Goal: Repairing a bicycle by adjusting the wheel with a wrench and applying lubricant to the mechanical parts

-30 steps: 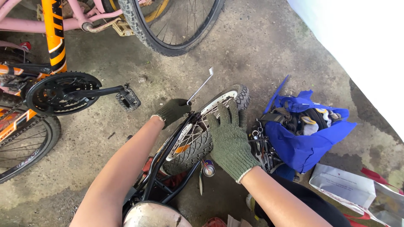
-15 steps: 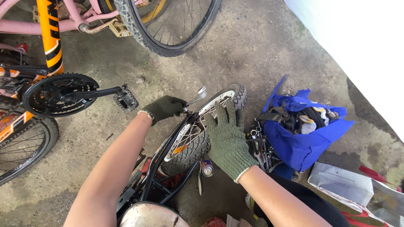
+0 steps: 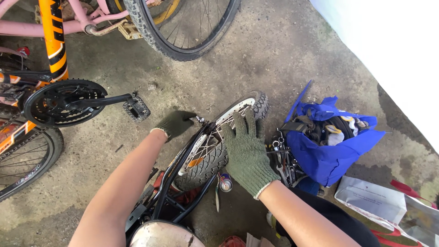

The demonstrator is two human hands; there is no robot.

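Small bicycle wheel (image 3: 215,146) lies low over the concrete floor (image 3: 256,59), in its black frame (image 3: 183,169). Right hand (image 3: 247,153), fingers spread, presses the tyre to steady it; left hand (image 3: 176,123) closes around something at the axle.

Green knit gloves (image 3: 247,153) — blue bag (image 3: 327,158), orange-black frame (image 3: 54,39).

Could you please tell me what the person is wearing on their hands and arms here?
Both the left hand and the right hand wear dark green knitted work gloves with pale, whitish cuffs at the wrist. Above the cuffs both forearms are bare: no sleeves, watch or bands show.
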